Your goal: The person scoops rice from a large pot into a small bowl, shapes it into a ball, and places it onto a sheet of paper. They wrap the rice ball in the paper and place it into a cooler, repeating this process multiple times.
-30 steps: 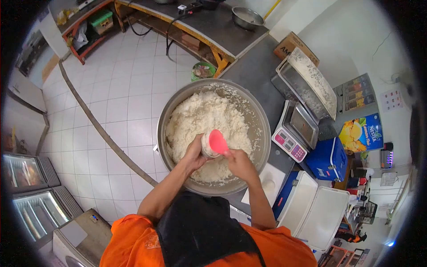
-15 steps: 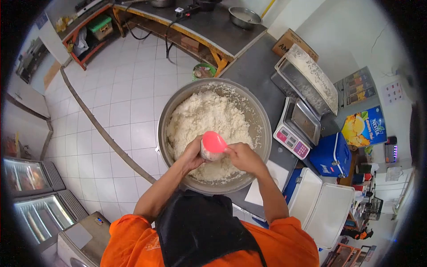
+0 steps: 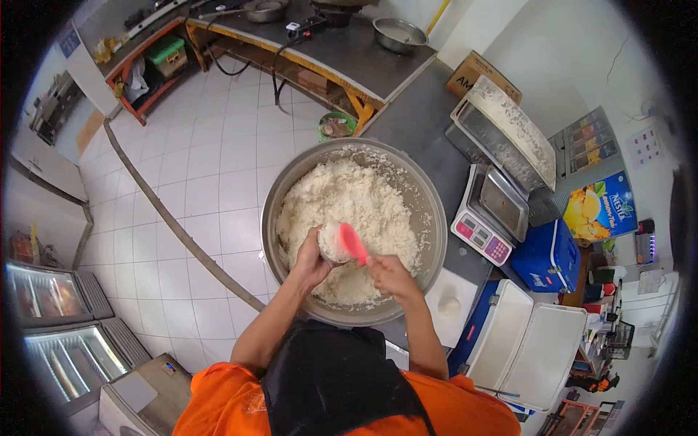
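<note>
Our left hand (image 3: 311, 260) is gripping a cup of rice (image 3: 333, 243); our right hand (image 3: 392, 277) is grasping a pink scoop (image 3: 353, 243) above the basin (image 3: 435, 240).

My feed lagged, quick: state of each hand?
Left hand: closed around a small container of rice.
Right hand: closed on the handle of a pink scoop.

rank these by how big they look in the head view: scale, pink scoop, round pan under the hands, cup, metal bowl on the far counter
1. round pan
2. scale
3. metal bowl
4. pink scoop and cup: too alike to rank
</note>
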`<state>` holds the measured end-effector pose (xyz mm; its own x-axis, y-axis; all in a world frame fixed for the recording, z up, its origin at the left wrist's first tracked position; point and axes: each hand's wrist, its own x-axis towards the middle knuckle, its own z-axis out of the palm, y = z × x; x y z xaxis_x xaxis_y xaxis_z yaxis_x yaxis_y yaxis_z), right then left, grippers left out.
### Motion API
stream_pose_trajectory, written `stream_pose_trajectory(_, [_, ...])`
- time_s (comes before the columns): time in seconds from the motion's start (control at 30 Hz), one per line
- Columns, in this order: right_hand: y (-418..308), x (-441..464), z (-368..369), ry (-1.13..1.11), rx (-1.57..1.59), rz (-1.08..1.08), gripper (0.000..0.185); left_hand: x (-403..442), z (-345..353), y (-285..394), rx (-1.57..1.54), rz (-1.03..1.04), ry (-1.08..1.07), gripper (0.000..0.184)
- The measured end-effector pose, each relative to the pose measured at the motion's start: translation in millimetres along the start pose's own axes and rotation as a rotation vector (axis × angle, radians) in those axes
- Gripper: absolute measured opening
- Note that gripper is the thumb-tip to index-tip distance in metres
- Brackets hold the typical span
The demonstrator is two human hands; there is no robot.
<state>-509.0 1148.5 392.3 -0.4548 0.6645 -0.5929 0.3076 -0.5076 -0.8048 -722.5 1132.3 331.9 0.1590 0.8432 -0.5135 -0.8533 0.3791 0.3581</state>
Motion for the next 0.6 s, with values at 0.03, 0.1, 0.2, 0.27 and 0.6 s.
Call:
stream_pose_trajectory(0.03, [4.5, -0.4, 0.9, -0.074, 0.02, 0.019, 0.032, 1.1, -2.6, -1.7, 0.004, 0.0, 0.0, 0.04])
stream_pose_trajectory(0.1, [-0.1, -1.7, -14.1, -0.087, -0.026, -0.011, 0.032, 2.9, -6.6, -4.1, 0.004, -0.068, -0.012, 0.038])
stream_pose_trajectory(0.2, [-20.8, -6.5, -18.1, 0.167, -0.452, -0.404, 0.032, 12.8, -3.5, -6.0, 0.114, -0.053, -0.006, 0.037])
stream_pose_trajectory(0.27, [-49.7, -22.3, 23.0, 0.279, -0.647, -0.408, 0.03, -4.3, 23.2, 1.1, 0.119, -0.034, 0.008, 0.036])
stream_pose_trajectory(0.6, [-80.9, -46.8, 20.1, 0.2, -0.769, -0.288, 0.027, -25.9, 27.4, 4.9, 0.088, -0.103, -0.105, 0.036])
